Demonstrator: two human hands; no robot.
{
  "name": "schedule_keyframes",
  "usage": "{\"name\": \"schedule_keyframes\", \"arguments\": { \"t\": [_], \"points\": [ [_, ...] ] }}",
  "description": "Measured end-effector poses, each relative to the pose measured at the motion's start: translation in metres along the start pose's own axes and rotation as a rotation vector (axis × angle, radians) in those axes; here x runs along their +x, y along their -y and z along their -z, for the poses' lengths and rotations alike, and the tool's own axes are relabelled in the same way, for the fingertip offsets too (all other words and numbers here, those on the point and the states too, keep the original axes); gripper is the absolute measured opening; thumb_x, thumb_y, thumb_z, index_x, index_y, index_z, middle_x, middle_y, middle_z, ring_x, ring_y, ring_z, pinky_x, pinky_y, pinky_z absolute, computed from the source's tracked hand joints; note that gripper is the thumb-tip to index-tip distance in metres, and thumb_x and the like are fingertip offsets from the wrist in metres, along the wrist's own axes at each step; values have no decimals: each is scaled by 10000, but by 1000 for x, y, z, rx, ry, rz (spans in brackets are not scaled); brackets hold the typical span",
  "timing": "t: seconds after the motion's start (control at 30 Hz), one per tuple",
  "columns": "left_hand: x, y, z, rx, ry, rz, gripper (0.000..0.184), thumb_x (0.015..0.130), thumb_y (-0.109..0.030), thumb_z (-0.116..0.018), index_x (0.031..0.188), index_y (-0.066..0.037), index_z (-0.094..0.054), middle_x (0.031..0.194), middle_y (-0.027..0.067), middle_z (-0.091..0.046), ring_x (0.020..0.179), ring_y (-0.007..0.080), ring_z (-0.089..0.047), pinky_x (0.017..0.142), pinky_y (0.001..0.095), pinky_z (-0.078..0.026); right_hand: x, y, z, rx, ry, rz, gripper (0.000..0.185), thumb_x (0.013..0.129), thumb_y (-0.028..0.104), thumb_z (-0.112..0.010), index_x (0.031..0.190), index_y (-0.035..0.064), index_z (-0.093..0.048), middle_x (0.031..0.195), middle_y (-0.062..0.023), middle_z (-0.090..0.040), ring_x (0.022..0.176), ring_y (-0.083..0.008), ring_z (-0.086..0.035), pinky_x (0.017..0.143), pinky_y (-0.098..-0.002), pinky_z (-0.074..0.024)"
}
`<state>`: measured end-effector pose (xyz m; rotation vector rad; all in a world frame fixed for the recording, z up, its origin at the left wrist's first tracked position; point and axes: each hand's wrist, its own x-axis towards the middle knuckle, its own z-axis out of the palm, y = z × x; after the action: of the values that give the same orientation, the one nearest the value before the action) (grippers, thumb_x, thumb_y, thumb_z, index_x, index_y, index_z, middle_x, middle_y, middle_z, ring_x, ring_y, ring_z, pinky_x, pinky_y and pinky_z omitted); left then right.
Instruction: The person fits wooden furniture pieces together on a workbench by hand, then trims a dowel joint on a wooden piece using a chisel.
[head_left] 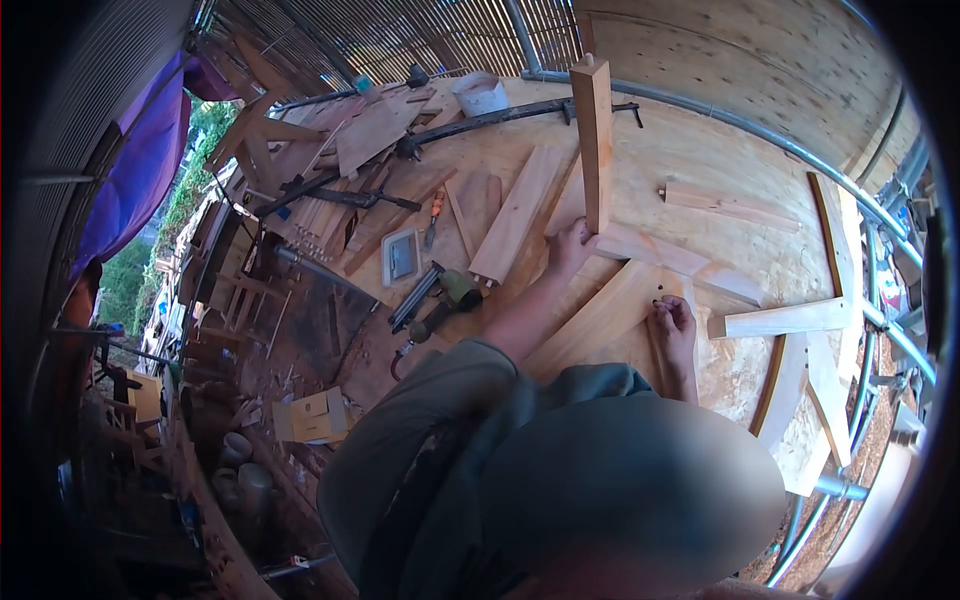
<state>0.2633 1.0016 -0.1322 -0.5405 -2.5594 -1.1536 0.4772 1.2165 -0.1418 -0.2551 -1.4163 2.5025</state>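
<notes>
Fingers of the left hand gripped the foot of an upright wooden post.
It stood by one end of a pale board on the worktable; I judged it stiff, fairly light, best held low and steadied higher. The right hand had its fingers curled narrow, perhaps around something small; from my distance I couldn't tell. Neither green power tool nor cardboard box showed me readable writing.

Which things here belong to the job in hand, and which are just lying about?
Seemingly in the job:
post, held upright by the left hand
rail at its foot
right hand: contents unclear

Seemingly lying about:
power tool
orange-handled tool
tray
bucket
</notes>
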Motion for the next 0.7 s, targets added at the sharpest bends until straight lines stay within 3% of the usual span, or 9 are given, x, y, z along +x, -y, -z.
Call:
{"name": "schedule_keyframes", "arguments": {
  "t": [0.5, 0.6, 0.7],
  "points": [
    [0, -3, 2, 0, 2, -7, 375, 829, -289, -816, 1065, -51, -648, 892, 145, -744, 849, 331, -729, 734, 459, -571, 0, 0, -1, -7, -13, -8, 146, 1003, -32, -546, 1139, 6, -580, 1018, -57, -638, 892, -103, -576, 821, -257, -501],
    [0, -7, 5, 42, 66, 45, 389, 843, -262, -817, 1122, -43, -657, 954, 130, -772, 910, 264, -760, 793, 395, -604, 1, -1, 0, -3, -8, -3, 149, 1004, -33, -543, 1143, 7, -579, 1019, -57, -639, 897, -103, -575, 822, -254, -500],
    [1, -2, 1, 80, 44, 20, 396, 838, -262, -823, 1123, -42, -657, 965, 136, -770, 913, 269, -759, 791, 395, -604, 1, -2, 1, 24, 2, -11, 150, 1006, -31, -542, 1144, 10, -579, 1025, -54, -639, 904, -98, -573, 825, -251, -498]
  ]
}}
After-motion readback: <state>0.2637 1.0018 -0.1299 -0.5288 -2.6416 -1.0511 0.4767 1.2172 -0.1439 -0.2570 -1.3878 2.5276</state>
